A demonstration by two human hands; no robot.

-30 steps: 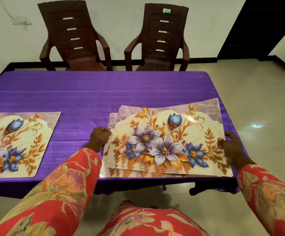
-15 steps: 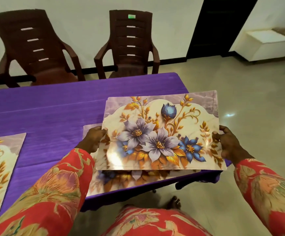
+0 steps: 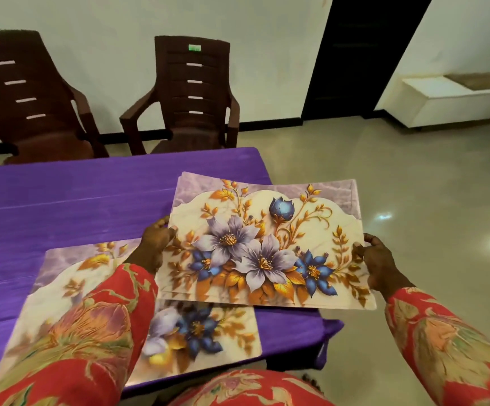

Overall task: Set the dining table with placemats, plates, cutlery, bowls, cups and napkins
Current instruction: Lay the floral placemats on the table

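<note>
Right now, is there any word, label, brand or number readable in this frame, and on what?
No text can be read.
Green sticker on the right-hand chair's top rail: too small and blurred to read.
Placemat stack held in both hands, and the placemat on the table: floral print only, no lettering.

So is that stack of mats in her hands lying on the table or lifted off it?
Lifted. Both hands grip the stack by its side edges, and it juts past the table edge.

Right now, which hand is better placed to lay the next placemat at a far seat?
Left, tentatively. The left hand holds the placemat stack over the purple table; the right hand grips its edge out past the table's end.
</note>
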